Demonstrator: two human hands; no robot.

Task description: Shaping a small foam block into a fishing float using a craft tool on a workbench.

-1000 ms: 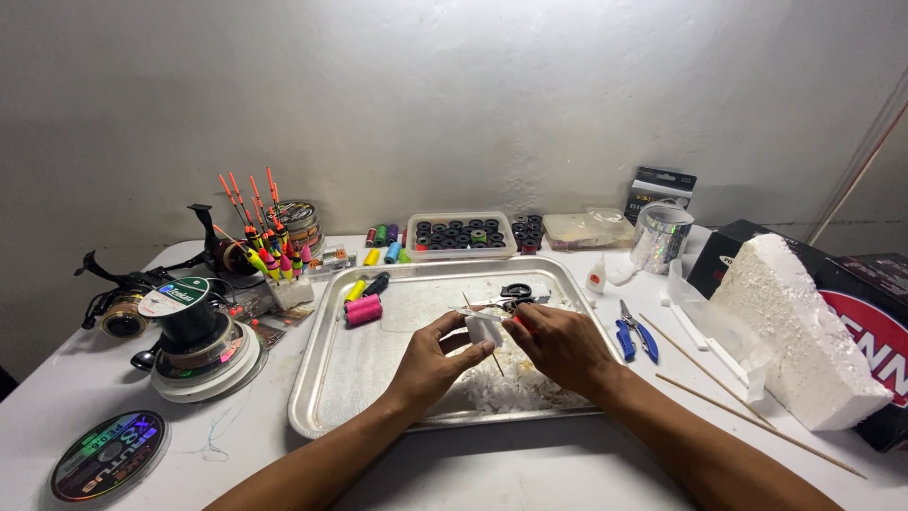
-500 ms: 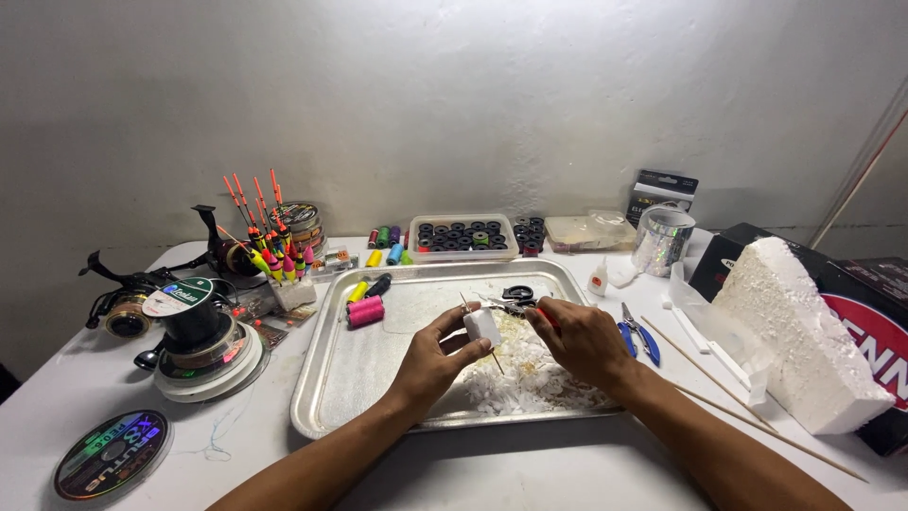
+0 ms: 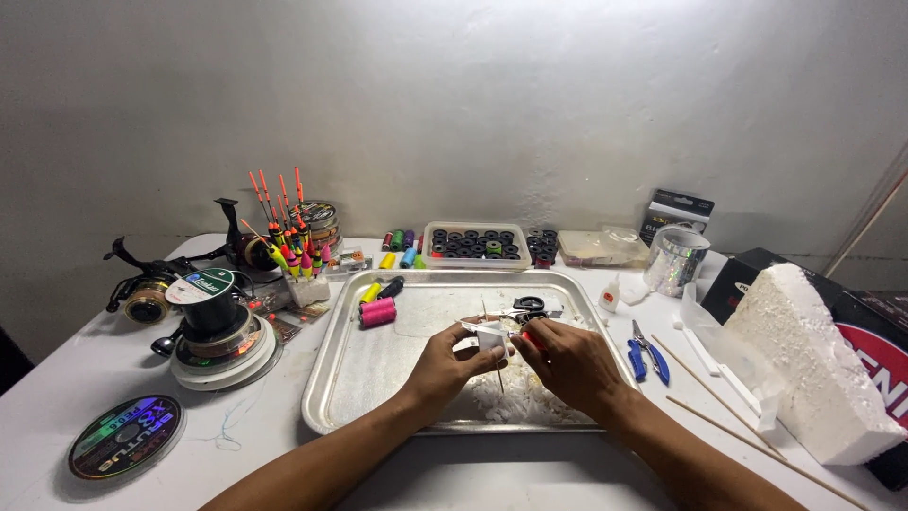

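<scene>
While both hands work over the tray (image 3: pixel 340 378), the left hand (image 3: pixel 445 364) pinches a white foam piece (image 3: pixel 490 337) on a thin stick (image 3: pixel 498 369); the right hand (image 3: pixel 572 364) curls around something red (image 3: pixel 532 338), over foam scraps (image 3: pixel 511 402).

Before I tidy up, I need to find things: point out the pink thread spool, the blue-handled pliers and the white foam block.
Pink thread spool (image 3: pixel 377 311), head view, side.
Blue-handled pliers (image 3: pixel 649 355), head view, handles.
White foam block (image 3: pixel 813 364), head view, top face.
</scene>
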